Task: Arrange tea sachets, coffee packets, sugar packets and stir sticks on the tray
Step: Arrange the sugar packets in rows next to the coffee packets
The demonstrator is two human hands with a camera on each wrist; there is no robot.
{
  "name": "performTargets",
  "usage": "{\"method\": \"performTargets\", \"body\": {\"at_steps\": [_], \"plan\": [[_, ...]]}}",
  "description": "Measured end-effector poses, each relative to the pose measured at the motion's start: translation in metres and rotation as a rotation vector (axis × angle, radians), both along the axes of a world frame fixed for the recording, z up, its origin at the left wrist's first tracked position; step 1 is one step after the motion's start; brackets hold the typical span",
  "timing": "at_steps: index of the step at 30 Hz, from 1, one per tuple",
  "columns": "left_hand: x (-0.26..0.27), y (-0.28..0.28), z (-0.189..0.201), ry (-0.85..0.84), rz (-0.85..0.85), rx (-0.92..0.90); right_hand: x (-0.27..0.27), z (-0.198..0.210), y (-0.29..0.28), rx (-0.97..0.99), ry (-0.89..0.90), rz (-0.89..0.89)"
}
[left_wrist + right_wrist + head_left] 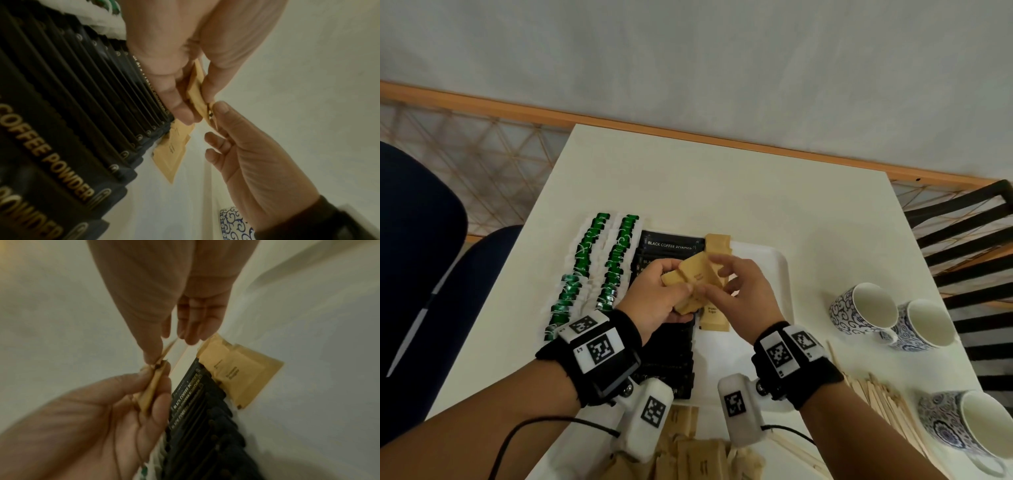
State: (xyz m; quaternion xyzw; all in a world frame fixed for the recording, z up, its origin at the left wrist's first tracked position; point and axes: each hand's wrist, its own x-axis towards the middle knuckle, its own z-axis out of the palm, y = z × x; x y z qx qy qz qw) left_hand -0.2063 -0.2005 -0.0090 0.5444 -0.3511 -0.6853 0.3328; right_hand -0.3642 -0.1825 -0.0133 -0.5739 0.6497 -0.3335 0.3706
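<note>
A: What lies nearest the camera?

B: At six o'clock, on the near edge of the white table [722, 178], a loose heap of brown sugar packets [698, 455]. At four o'clock a pile of wooden stir sticks [883, 401] lies beside a patterned blue-and-white mug [972, 428]; two more mugs [893, 315] stand at three o'clock.

A: And the hands?

B: Both are raised at the centre over the white tray [774, 260]. The left hand [654, 301] has its fingers and thumb curled round a fan of sugar sachets [695, 277]. The right hand [743, 294] pinches the edge of one sachet in that fan between thumb and forefinger, its other fingers loosely bent. The hands hide the middle of the tray.

A: How does the fan point?

B: Its long axis runs roughly from seven o'clock to one o'clock, the sachets splayed and held off the tray.

A: What is laid out already?

B: A row of black coffee packets [671, 243], overlapping, runs from six to twelve o'clock under the left hand. At nine o'clock of it are two rows of green-tagged tea sachets [599, 263], running the same way. Brown sachets [717, 245] lie flat at three o'clock of the coffee row, lengthwise toward twelve.
</note>
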Motion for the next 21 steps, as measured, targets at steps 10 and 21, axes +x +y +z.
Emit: {"method": "performTargets", "body": {"at_steps": [10,21], "plan": [[-0.002,0.000,0.000,-0.045,-0.121,-0.006,-0.015,-0.002,0.003,0.207,-0.337,-0.077],[0.017,-0.013,-0.008,-0.076,0.098,-0.010,-0.035,-0.029,0.032,0.467,-0.087,-0.092]]}}
